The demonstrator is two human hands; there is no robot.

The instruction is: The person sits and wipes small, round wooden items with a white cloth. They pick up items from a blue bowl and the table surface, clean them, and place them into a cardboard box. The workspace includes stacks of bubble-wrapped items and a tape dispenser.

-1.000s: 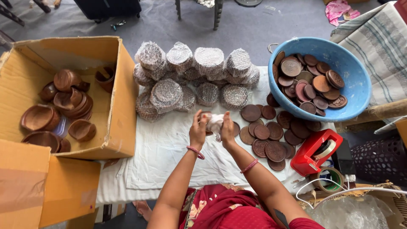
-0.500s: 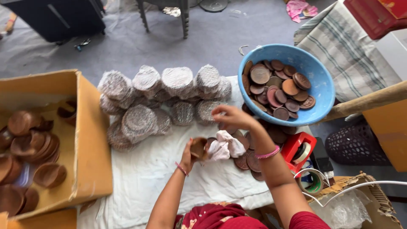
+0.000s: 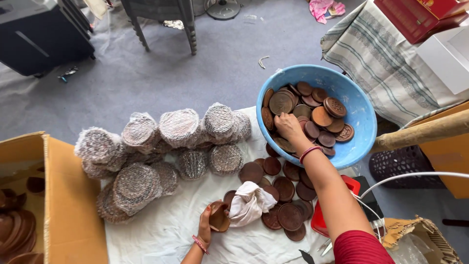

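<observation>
My right hand (image 3: 288,127) reaches into the blue bowl (image 3: 361,122) and rests on the brown clay discs (image 3: 320,117) piled inside it; whether it grips one is unclear. My left hand (image 3: 207,226) holds a small brown clay bowl (image 3: 220,216) low over the white cloth sheet (image 3: 161,230). A crumpled white rag (image 3: 249,201) lies right beside that bowl, on top of loose clay discs (image 3: 286,195) spread across the sheet.
Several wrapped stacks of discs (image 3: 166,146) sit at the sheet's far side. A cardboard box (image 3: 58,205) with clay bowls stands at left. A red device (image 3: 342,205) with cables lies at right, beside a striped cloth (image 3: 381,63). Chair legs (image 3: 161,24) stand beyond.
My right hand has let go of the white rag and stretched out into the blue bowl. My left hand keeps the clay bowl. The view has shifted right and closer.
</observation>
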